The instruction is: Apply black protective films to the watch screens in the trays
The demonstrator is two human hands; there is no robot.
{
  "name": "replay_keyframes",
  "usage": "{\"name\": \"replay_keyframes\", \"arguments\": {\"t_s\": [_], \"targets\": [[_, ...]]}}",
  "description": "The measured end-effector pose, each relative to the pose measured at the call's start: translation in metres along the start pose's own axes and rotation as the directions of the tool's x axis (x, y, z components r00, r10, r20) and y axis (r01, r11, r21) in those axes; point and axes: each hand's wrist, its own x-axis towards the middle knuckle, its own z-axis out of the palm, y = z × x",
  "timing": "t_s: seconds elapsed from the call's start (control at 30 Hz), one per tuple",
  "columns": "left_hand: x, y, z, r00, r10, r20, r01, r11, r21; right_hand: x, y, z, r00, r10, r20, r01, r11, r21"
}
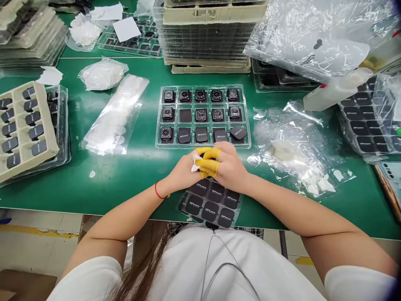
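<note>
My left hand and my right hand are closed together in front of the tray, yellow finger cots on their fingers. A small white cloth pokes out at the tips of my right fingers, against my left hand. Whatever lies between the palms is mostly hidden. Just beyond is a clear plastic tray of black smartwatch bodies; one middle-row pocket has no watch. Black square labels cover several front-row pockets. Below my hands lies a sheet of black labels marked HiFuture, partly covered by them.
At left are a strip of round clear stickers, a bag of white pieces and a beige tray. Stacked trays stand behind. Plastic bags, a white bottle and a phone lie at right.
</note>
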Motion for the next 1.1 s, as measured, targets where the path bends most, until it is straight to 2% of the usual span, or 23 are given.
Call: {"name": "replay_keyframes", "arguments": {"t_s": [0.1,0.17,0.23,0.27,0.33,0.4,0.5,0.57,0.67,0.7,0.77,0.87,1.0,1.03,1.1], "targets": [[0.001,-0.001,0.001,0.995,-0.09,-0.034,0.086,0.991,-0.107,0.001,0.003,0.006,0.996,0.075,-0.054,-0.079,0.994,-0.076],[0.001,-0.003,0.001,0.997,-0.057,-0.061,0.048,0.989,-0.143,-0.001,0.004,0.007,0.999,0.01,-0.049,-0.014,0.997,-0.08],[0.001,-0.004,0.0,0.998,0.009,-0.062,-0.015,0.996,-0.084,-0.002,0.003,0.007,0.997,-0.064,-0.039,0.061,0.994,-0.087],[0.001,-0.005,0.001,0.999,0.021,-0.05,-0.024,0.998,-0.058,-0.002,0.003,0.007,0.997,-0.063,-0.044,0.058,0.994,-0.098],[0.001,-0.007,0.004,0.999,-0.026,-0.018,0.025,0.996,-0.086,0.0,0.006,0.007,0.997,0.037,-0.075,-0.045,0.993,-0.108],[0.001,-0.008,0.007,0.995,-0.098,-0.026,0.091,0.976,-0.198,0.003,0.014,0.004,0.977,0.191,-0.092,-0.198,0.978,-0.064],[0.0,-0.006,0.009,0.98,-0.09,-0.177,0.029,0.947,-0.321,0.005,0.024,-0.009,0.918,0.394,-0.041,-0.392,0.918,0.053],[-0.001,-0.003,0.008,0.961,-0.038,-0.274,-0.057,0.942,-0.331,0.004,0.028,-0.02,0.867,0.485,0.115,-0.497,0.856,0.141],[-0.003,0.001,0.005,0.948,0.026,-0.317,-0.133,0.937,-0.322,0.002,0.03,-0.034,0.743,0.53,0.409,-0.655,0.701,0.283],[-0.004,0.002,0.004,0.946,0.039,-0.323,-0.147,0.936,-0.319,0.002,0.031,-0.038,0.707,0.543,0.453,-0.697,0.644,0.316],[-0.004,0.004,0.004,0.944,0.04,-0.328,-0.154,0.932,-0.328,0.002,0.034,-0.042,0.667,0.6,0.441,-0.745,0.555,0.371],[-0.003,0.006,0.004,0.949,-0.01,-0.316,-0.118,0.916,-0.383,0.003,0.034,-0.045,0.664,0.661,0.35,-0.742,0.522,0.421],[0.0,0.005,0.0,0.961,-0.08,-0.264,-0.05,0.891,-0.451,0.002,0.03,-0.046,0.728,0.64,0.244,-0.678,0.624,0.388],[0.001,0.005,-0.001,0.963,-0.084,-0.255,-0.044,0.888,-0.458,0.002,0.031,-0.045,0.729,0.638,0.248,-0.678,0.626,0.384],[0.0,0.005,-0.003,0.966,-0.058,-0.254,-0.066,0.889,-0.453,0.001,0.034,-0.044,0.69,0.651,0.318,-0.719,0.561,0.411]]}}
